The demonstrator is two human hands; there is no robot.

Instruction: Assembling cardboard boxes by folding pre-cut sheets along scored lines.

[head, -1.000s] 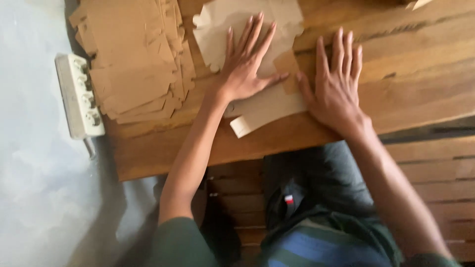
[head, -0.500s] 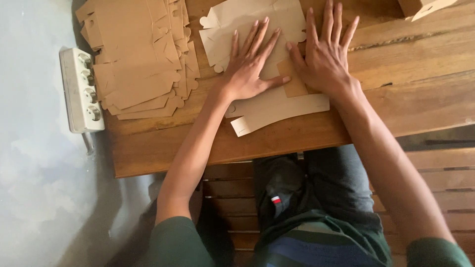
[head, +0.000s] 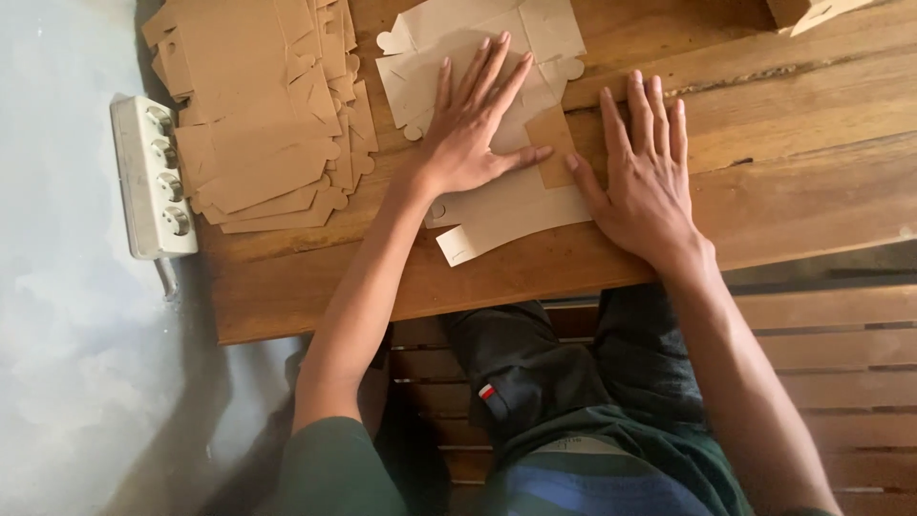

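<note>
Flat cardboard cutout partly hidden under left hand, grip spread flat, right hand spread beside

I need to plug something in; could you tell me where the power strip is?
In the head view, the white power strip lies at the far left, against the wooden table's left edge beside the stack of brown cardboard blanks.

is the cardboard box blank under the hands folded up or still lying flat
Mostly flat. The pale box blank lies spread on the wooden table under the left hand, with one brown flap folded over onto it.
</note>
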